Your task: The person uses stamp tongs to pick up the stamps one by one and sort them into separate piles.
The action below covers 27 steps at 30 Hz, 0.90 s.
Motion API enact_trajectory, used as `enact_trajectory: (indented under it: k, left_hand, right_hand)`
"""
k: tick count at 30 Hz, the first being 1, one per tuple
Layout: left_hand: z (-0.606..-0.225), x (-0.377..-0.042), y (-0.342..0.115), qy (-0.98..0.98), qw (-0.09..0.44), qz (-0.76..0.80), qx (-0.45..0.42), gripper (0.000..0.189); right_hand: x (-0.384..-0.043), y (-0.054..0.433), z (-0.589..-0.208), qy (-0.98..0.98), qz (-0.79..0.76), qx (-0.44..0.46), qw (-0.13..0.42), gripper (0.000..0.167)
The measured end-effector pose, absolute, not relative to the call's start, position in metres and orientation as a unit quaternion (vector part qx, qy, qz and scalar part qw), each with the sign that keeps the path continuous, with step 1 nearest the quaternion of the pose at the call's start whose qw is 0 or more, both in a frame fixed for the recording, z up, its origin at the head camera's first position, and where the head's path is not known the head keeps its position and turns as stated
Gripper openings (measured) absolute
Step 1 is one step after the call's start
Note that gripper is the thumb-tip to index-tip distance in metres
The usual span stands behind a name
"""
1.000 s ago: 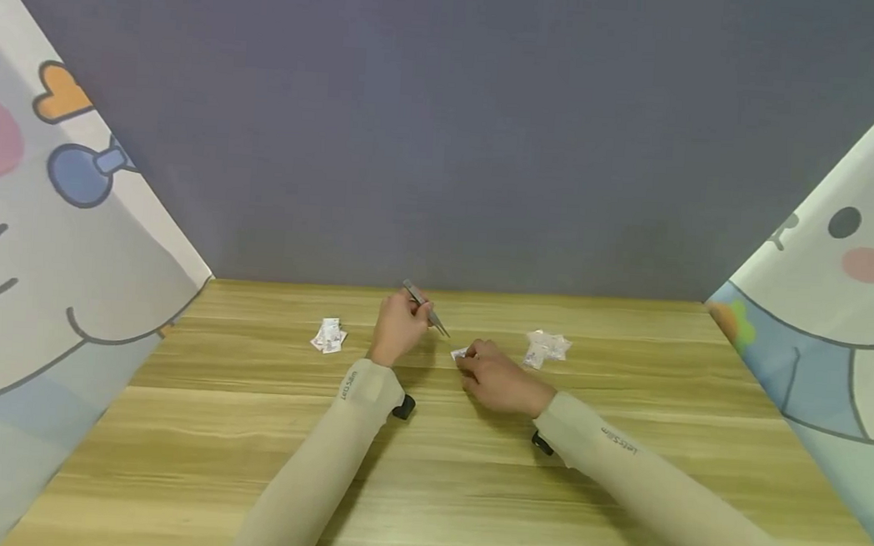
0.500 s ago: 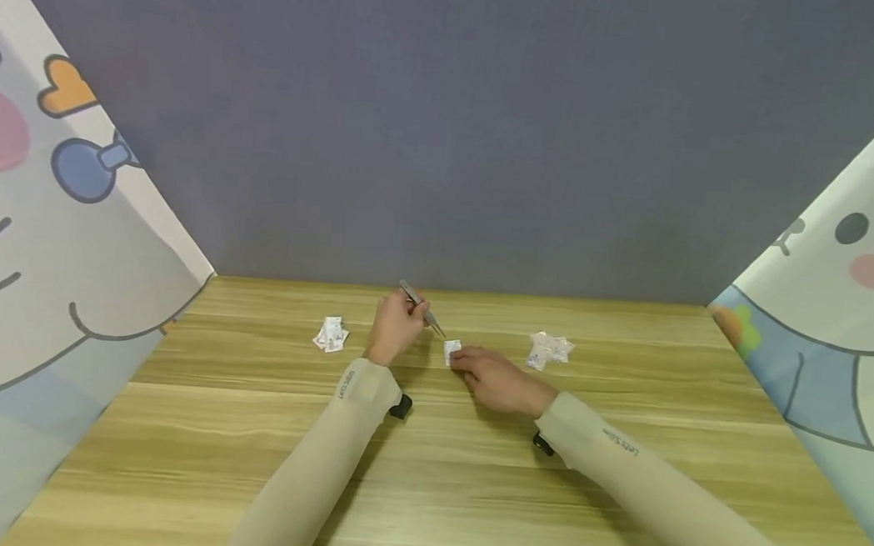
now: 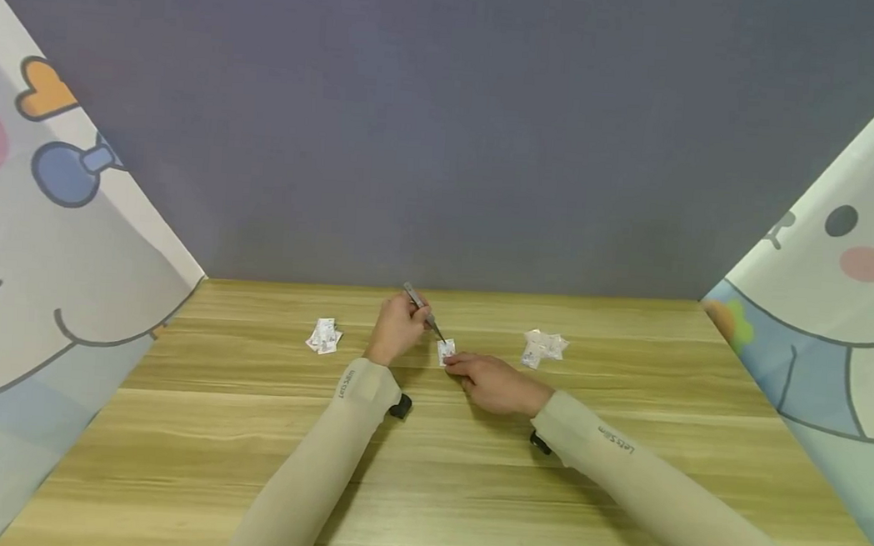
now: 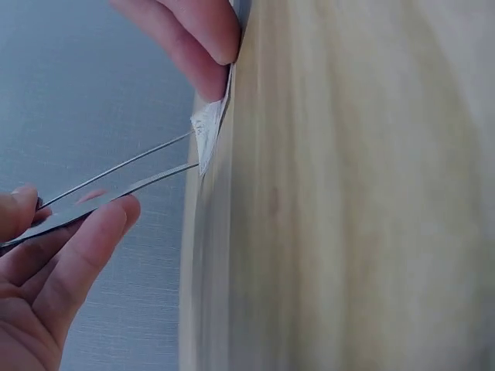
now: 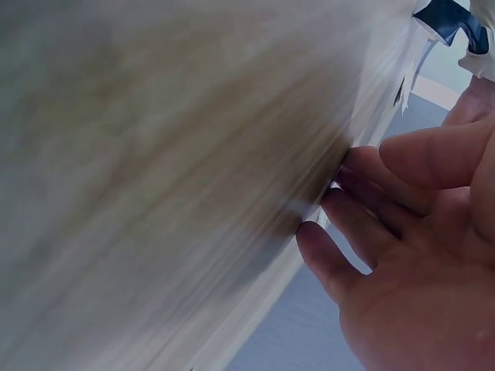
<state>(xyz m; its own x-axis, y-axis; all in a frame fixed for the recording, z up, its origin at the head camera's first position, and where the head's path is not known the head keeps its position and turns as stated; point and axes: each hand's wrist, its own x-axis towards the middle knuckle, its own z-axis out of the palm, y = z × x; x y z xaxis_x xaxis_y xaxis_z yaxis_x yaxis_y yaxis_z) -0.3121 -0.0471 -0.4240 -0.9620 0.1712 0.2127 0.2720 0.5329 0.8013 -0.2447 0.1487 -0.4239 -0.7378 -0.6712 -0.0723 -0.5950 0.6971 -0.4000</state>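
A small white printed paper packet (image 3: 445,350) lies on the table between the two hands. My left hand (image 3: 398,329) holds metal tweezers (image 3: 421,307) between thumb and fingers. In the left wrist view the prongs of the tweezers (image 4: 128,162) stand apart, their tips at the packet (image 4: 206,135); whether they touch it I cannot tell. My right hand (image 3: 498,384) rests its fingertips on the near edge of the packet, pressing it down. Seen from the right wrist, the fingers (image 5: 329,255) are loosely bent against the table, and the packet is mostly hidden.
To the left lies a small heap of white packets (image 3: 324,335). Another heap of clear-looking packets (image 3: 542,348) sits to the right. A grey wall (image 3: 460,141) rises behind the wooden table (image 3: 424,489), with cartoon-printed panels (image 3: 816,346) on both sides.
The packet has come out from under my right fingers and now lies more exposed. My right fingers moved slightly left and nearer. The tweezer tips have come down to the packet.
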Motion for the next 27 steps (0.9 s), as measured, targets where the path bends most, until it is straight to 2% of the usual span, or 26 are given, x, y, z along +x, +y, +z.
enact_trajectory:
  k: [9, 17, 27]
  left_hand:
    - [-0.4202, -0.3105, -0.0497, -0.863, 0.036, -0.48, -0.154, 0.011]
    - [-0.4176, -0.3101, -0.0478, -0.847, 0.022, -0.503, -0.169, 0.012]
    - [-0.4192, -0.3052, -0.0412, -0.846, 0.035, -0.495, -0.195, 0.007]
  right_hand:
    - [-0.243, 0.1507, -0.4241, 0.911, -0.184, -0.357, 0.097, 0.034]
    - [-0.2429, 0.1515, -0.4249, 0.91, -0.181, -0.356, 0.109, 0.036]
    - [-0.2435, 0.1535, -0.4256, 0.906, -0.198, -0.356, 0.112, 0.036]
